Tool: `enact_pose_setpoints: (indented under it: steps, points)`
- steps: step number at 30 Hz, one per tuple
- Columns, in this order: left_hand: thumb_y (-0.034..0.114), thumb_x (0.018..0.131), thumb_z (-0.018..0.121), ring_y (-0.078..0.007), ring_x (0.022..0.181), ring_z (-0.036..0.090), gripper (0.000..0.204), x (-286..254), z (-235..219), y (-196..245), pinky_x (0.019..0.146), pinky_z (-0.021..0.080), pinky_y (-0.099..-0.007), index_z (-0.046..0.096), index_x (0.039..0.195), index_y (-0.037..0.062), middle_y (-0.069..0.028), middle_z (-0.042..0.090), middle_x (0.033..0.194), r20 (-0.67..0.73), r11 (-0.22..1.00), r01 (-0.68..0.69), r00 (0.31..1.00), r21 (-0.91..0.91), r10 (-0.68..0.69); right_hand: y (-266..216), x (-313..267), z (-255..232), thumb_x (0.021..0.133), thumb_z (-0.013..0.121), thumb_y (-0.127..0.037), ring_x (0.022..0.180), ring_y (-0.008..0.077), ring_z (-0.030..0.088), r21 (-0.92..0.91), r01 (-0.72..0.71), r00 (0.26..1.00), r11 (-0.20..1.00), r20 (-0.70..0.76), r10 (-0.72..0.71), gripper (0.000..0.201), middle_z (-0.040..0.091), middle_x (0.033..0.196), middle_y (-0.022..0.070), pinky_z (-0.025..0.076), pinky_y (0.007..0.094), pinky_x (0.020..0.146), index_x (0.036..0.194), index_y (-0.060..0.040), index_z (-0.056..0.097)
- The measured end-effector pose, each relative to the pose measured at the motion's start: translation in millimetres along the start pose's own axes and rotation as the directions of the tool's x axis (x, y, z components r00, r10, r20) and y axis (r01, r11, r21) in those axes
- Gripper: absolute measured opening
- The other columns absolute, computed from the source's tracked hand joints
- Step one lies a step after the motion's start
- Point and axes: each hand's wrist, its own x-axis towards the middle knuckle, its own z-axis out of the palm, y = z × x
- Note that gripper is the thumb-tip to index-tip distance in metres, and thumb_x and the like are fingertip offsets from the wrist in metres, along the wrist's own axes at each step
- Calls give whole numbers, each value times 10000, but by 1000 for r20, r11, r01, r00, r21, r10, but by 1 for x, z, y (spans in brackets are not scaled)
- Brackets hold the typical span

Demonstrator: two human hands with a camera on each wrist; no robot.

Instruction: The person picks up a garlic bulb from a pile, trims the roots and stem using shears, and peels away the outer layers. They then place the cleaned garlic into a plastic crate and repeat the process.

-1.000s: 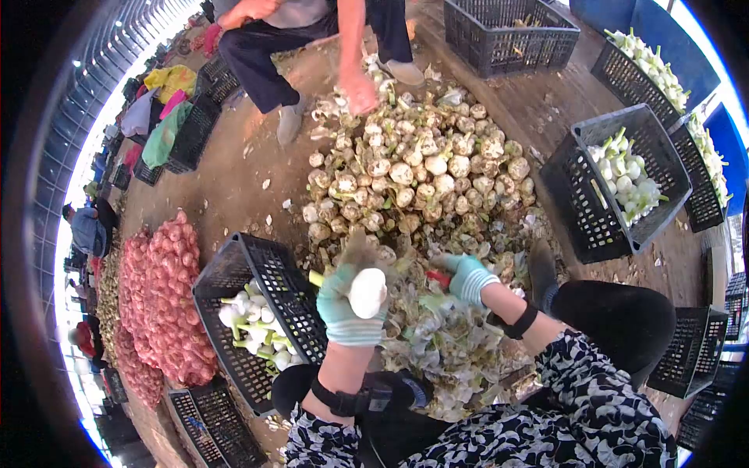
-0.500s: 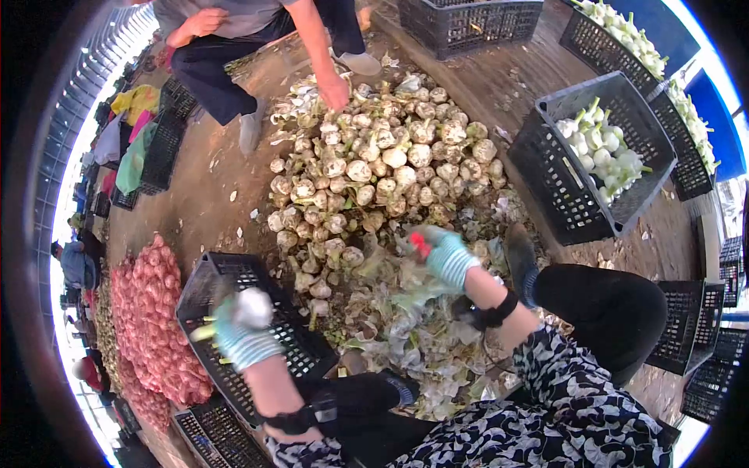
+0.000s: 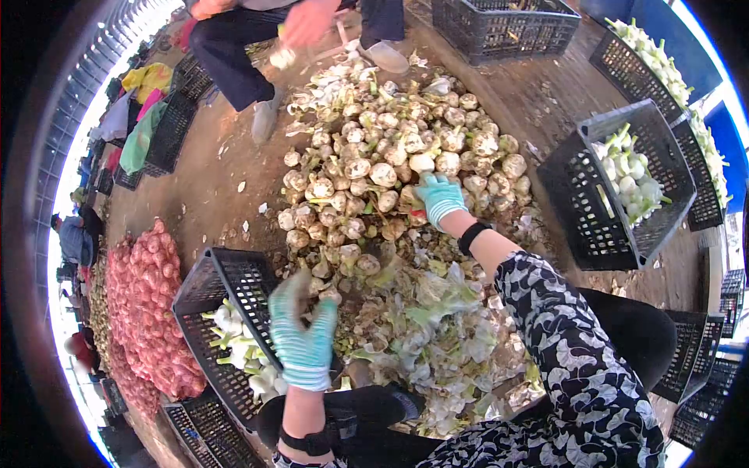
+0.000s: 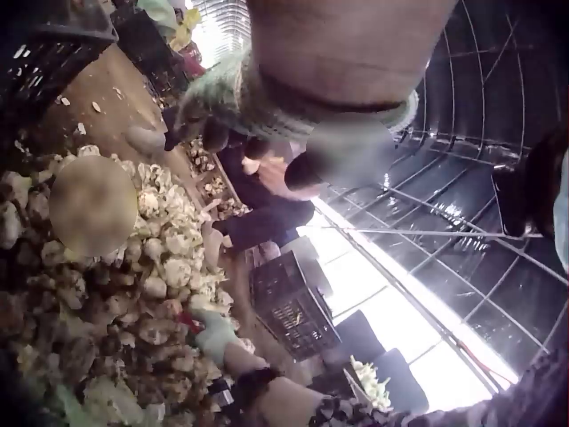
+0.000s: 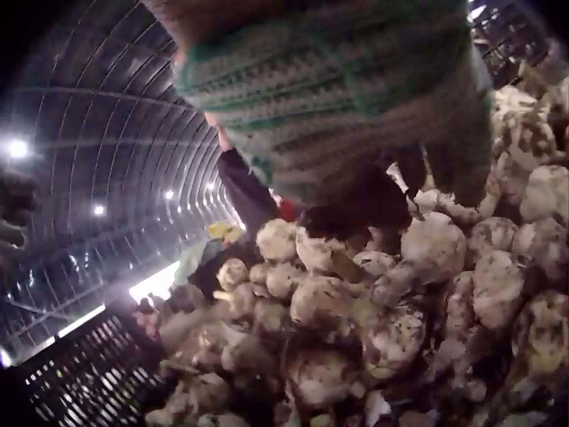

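Reaching to the pile point(image 3: 382, 173) at 12 o'clock in the head view, your right hand point(image 3: 442, 196) touches bulbs and grips a red item point(image 3: 419, 213), presumably for readiness. Your left hand point(image 3: 303, 343) is spread, nothing visible in it, near the crate point(image 3: 243, 287) at 8 o'clock, apparently sited for short reach. Left wrist view: left fingertips unclear. Right wrist view: bulbs at 5 o'clock; right fingertips indiscernible.

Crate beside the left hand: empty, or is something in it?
Not empty: white bulbs with green stems lie inside the crate; how full, I cannot tell.
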Motion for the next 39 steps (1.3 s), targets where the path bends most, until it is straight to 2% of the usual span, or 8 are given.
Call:
enact_pose_setpoints:
  steps: [9,11,14,15,17,23,26,39]
  points:
    - [-18,705,583,-118,829,508,380,-12,16,0,737,426,-229,508,1076,15,-54,506,943,151,990,78,987,-118,-60,23,-5,44,702,533,-106,860,217,508,-78,-59,977,995,-209,41,142,524,937,74,423,323,681,837,-132,566]
    - [-18,707,577,-118,829,506,388,-15,17,4,722,428,-226,497,1085,13,-54,504,948,156,989,76,986,-125,-56,42,-2,72,799,438,-78,794,150,519,977,34,859,212,-137,493,156,541,832,18,417,234,600,909,-86,548]
    - [130,763,563,-154,829,516,381,-18,21,1,687,444,-251,457,1112,19,-72,496,978,271,828,357,927,-433,-258,0,-70,-24,842,366,-73,707,86,519,746,-203,909,-634,384,161,219,570,830,10,425,213,582,974,-63,540]
    - [130,763,563,-154,829,516,381,-18,23,8,687,444,-251,457,1112,19,-72,496,978,265,829,352,930,-434,-256,0,-81,-14,867,361,-119,740,98,528,986,120,993,-120,-119,17,214,570,845,15,436,235,635,969,-53,538]
    - [250,784,548,-218,810,532,449,-15,24,23,688,465,-310,401,1155,45,-106,485,1031,640,107,725,658,-680,-396,-40,-114,-52,871,376,-117,780,115,537,597,-174,982,-783,166,-91,209,561,854,19,452,249,650,1018,-44,505]
    - [285,714,649,-210,928,515,608,-29,23,25,794,452,-356,373,1178,4,-109,487,1064,366,482,429,903,-764,-223,-92,-142,-95,848,464,-196,664,118,549,958,36,984,-284,-82,-155,209,569,804,38,450,219,571,978,-39,511]
    - [141,713,658,-162,939,496,577,-31,18,31,815,419,-279,368,1191,-1,-94,491,1055,147,771,125,988,-624,-40,-100,-135,-59,871,403,-243,706,166,569,223,-394,899,-892,-110,-424,277,574,875,103,488,281,611,1015,-23,491]
    - [173,694,681,-161,978,471,597,-37,-6,37,846,383,-269,386,1178,-14,-88,469,1102,17,820,-68,995,-568,94,-109,-157,-115,817,452,-2,790,143,558,372,-421,857,-828,-136,-497,220,554,916,54,480,241,672,1033,-32,473]
